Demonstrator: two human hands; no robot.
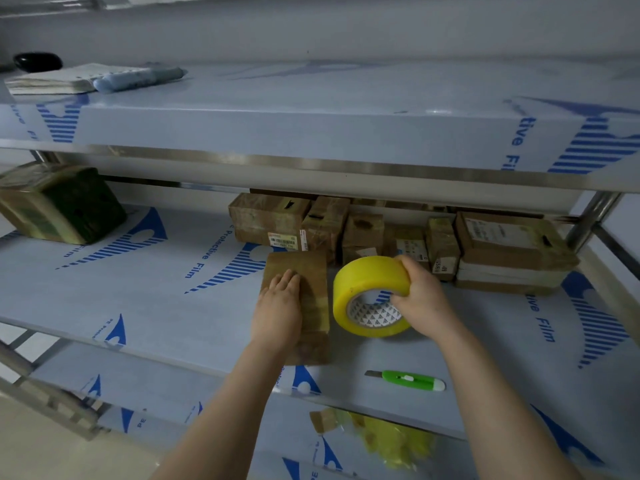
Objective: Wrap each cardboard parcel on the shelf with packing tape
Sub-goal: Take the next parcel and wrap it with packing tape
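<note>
A brown cardboard parcel (313, 289) lies flat on the middle shelf (138, 289), near its front edge. My left hand (278, 306) presses flat on top of the parcel with straight fingers. Right beside the parcel, my right hand (420, 294) grips a yellow roll of packing tape (363, 292), fingers over the top and thumb in the core. The roll stands on its rim, touching or nearly touching the parcel's right side. Several more taped cardboard parcels (346, 226) are stacked along the back of the shelf.
A green utility knife (408, 380) lies near the shelf's front edge, right of the parcel. A larger taped box (62, 206) sits at far left. The upper shelf (311, 126) overhangs closely. Yellow tape scraps (381, 438) lie on the lower shelf.
</note>
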